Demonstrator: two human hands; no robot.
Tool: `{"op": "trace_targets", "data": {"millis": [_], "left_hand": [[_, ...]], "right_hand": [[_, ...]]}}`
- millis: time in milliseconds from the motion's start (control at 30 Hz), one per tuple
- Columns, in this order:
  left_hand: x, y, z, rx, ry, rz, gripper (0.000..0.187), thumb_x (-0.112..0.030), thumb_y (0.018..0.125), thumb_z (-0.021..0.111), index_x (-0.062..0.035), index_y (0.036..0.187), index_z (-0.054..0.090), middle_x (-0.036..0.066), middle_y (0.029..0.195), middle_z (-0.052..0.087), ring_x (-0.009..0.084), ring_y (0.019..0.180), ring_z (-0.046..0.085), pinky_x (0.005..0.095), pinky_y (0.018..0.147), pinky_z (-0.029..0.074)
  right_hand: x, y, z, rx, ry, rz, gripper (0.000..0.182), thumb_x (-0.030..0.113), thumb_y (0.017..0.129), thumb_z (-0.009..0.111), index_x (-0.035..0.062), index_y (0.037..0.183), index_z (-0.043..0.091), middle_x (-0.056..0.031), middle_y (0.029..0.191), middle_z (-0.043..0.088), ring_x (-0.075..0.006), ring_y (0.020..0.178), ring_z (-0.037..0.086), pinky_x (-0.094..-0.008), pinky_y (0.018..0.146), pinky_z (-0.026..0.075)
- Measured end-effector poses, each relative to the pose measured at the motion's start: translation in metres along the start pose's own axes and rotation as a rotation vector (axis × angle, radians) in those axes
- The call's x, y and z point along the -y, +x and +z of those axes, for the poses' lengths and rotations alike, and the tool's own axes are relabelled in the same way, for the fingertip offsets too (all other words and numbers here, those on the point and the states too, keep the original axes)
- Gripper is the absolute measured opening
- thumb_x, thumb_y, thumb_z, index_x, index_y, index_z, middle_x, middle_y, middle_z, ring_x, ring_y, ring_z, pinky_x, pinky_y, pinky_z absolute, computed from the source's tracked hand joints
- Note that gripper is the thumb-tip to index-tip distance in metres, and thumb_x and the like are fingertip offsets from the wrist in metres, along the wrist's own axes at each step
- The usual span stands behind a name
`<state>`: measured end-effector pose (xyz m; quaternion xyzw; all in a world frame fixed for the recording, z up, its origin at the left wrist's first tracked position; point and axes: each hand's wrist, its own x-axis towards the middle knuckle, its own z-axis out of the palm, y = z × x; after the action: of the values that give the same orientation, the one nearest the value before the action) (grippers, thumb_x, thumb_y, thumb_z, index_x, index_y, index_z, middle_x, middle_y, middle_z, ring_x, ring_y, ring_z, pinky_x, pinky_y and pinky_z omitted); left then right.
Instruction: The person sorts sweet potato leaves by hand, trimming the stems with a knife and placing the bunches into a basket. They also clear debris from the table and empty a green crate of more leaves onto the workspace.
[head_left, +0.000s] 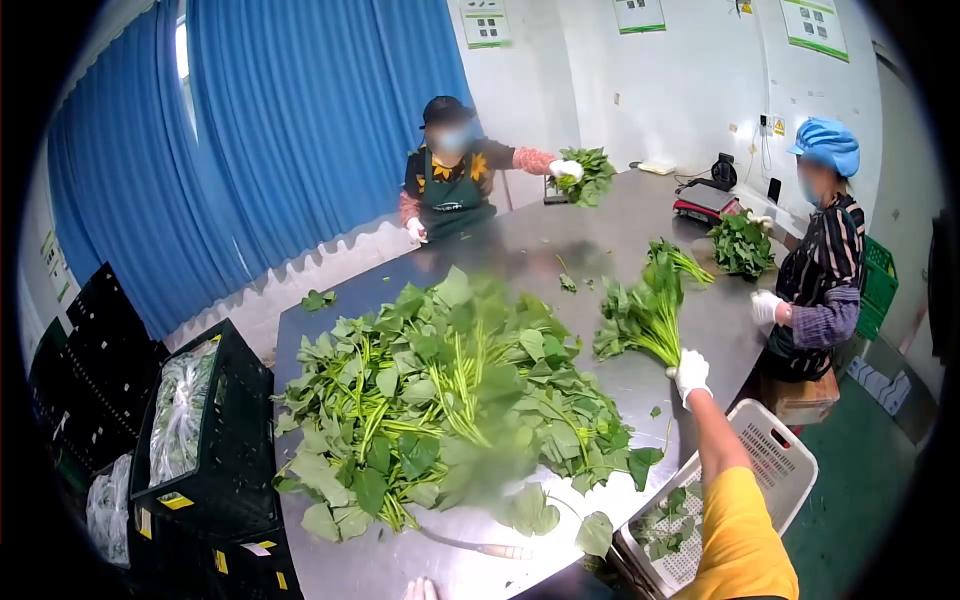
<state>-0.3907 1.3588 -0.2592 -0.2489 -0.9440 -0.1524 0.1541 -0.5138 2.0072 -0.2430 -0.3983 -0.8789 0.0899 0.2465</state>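
The leafy bunch [655, 312] is at the right side of the metal table [610, 400], its leaves directed toward 11 o'clock. The right hand [691, 376], in a white glove, is closed around the stem ends. The main pile of greens [400, 400] is at 8 o'clock from the bunch; part of it is blurred. The left hand [420, 590] is at the lower picture edge, at 6 o'clock from the pile; only its fingers show, so its grip cannot be determined. A wooden-handled tool [505, 551] lies between 5 and 6 o'clock from the pile. Relative to the bunch, a white basket [790, 465] is at 5 o'clock, a red scale [706, 203] at 1 o'clock, and a co-worker in a blue cap [820, 250] near 2 o'clock.
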Motion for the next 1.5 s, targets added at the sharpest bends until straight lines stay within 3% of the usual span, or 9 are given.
{"op": "trace_targets", "data": {"millis": [267, 533, 733, 867, 933, 1033, 1200, 1333, 1500], "left_hand": [[0.005, -0.003, 0.011, 0.078, 0.098, -0.128, 0.056, -0.029, 0.082, 0.060, 0.0014, 0.127, 0.047, 0.024, 0.125, 0.051, 0.0389, 0.117, 0.046, 0.0459, 0.100, 0.035], [0.001, -0.002, 0.009, 0.043, 0.025, -0.158, 0.053, -0.022, 0.080, 0.063, -0.0002, 0.126, 0.049, 0.025, 0.122, 0.051, 0.0403, 0.110, 0.050, 0.0446, 0.094, 0.040], [0.020, -0.011, 0.025, -0.004, 0.135, -0.060, 0.055, -0.033, 0.071, 0.064, -0.0026, 0.115, 0.053, 0.016, 0.119, 0.054, 0.0335, 0.114, 0.049, 0.0449, 0.092, 0.039], [0.014, -0.008, 0.018, -0.007, 0.190, -0.055, 0.051, -0.034, 0.075, 0.060, -0.0047, 0.116, 0.055, 0.016, 0.118, 0.055, 0.0326, 0.114, 0.050, 0.0438, 0.090, 0.040], [0.017, -0.007, 0.022, 0.016, 0.128, -0.075, 0.053, -0.032, 0.073, 0.064, -0.0041, 0.117, 0.053, 0.016, 0.122, 0.052, 0.0332, 0.114, 0.049, 0.0458, 0.091, 0.039], [0.021, -0.011, 0.026, -0.064, 0.085, -0.030, 0.051, -0.030, 0.075, 0.062, -0.0032, 0.117, 0.054, 0.017, 0.122, 0.052, 0.0349, 0.112, 0.049, 0.0453, 0.090, 0.039], [0.016, -0.006, 0.017, -0.087, 0.060, -0.024, 0.046, -0.029, 0.077, 0.060, -0.0014, 0.114, 0.056, 0.017, 0.116, 0.056, 0.0349, 0.105, 0.052, 0.0450, 0.086, 0.040], [0.014, -0.005, 0.018, -0.042, 0.028, -0.066, 0.041, -0.029, 0.078, 0.058, -0.0011, 0.108, 0.058, 0.019, 0.107, 0.057, 0.0344, 0.088, 0.052, 0.0454, 0.080, 0.040], [0.010, -0.003, 0.013, -0.135, 0.120, -0.048, 0.039, -0.024, 0.079, 0.057, -0.0049, 0.113, 0.057, 0.016, 0.115, 0.057, 0.0328, 0.106, 0.054, 0.0433, 0.089, 0.043]], "right_hand": [[0.008, -0.007, -0.005, 0.118, -0.229, 0.188, 0.101, 0.047, 0.059, 0.080, 0.0042, 0.137, 0.034, -0.0123, 0.124, 0.048, -0.0276, 0.118, 0.043, -0.0442, 0.096, 0.037], [0.145, -0.119, -0.077, -0.208, 0.397, -0.516, 0.059, 0.015, 0.071, 0.073, 0.0090, 0.125, 0.050, -0.0120, 0.119, 0.054, -0.0296, 0.109, 0.051, -0.0380, 0.092, 0.041], [0.279, -0.181, -0.098, 0.099, 0.488, -0.706, 0.035, 0.027, 0.079, 0.065, 0.0090, 0.110, 0.060, -0.0126, 0.094, 0.064, -0.0304, 0.080, 0.062, -0.0399, 0.070, 0.048], [0.307, -0.201, -0.041, 0.218, 0.322, -0.787, 0.023, 0.028, 0.085, 0.053, 0.0076, 0.077, 0.060, -0.0162, 0.073, 0.061, -0.0363, 0.071, 0.060, -0.0455, 0.066, 0.047], [0.311, -0.236, -0.073, 0.278, 0.477, -0.836, 0.020, 0.024, 0.087, 0.054, 0.0066, 0.081, 0.063, -0.0116, 0.068, 0.062, -0.0278, 0.063, 0.061, -0.0391, 0.059, 0.047], [0.296, -0.276, -0.103, 1.171, 1.078, -0.288, 0.020, 0.018, 0.091, 0.054, 0.0022, 0.091, 0.067, -0.0007, 0.066, 0.060, -0.0050, 0.055, 0.052, -0.0200, 0.051, 0.041], [0.253, -0.314, -0.099, 1.488, 1.404, 0.134, 0.029, 0.019, 0.094, 0.048, -0.0048, 0.093, 0.065, -0.0039, 0.066, 0.062, -0.0091, 0.055, 0.055, -0.0209, 0.055, 0.045], [0.224, -0.331, -0.088, 1.495, 1.672, 0.113, 0.034, 0.027, 0.095, 0.048, -0.0047, 0.105, 0.057, -0.0040, 0.077, 0.059, -0.0120, 0.068, 0.055, -0.0243, 0.062, 0.048], [0.230, -0.346, -0.099, 1.532, 1.751, 0.150, 0.031, 0.026, 0.096, 0.047, -0.0022, 0.102, 0.059, -0.0050, 0.078, 0.060, -0.0127, 0.070, 0.056, -0.0256, 0.065, 0.048]]}}
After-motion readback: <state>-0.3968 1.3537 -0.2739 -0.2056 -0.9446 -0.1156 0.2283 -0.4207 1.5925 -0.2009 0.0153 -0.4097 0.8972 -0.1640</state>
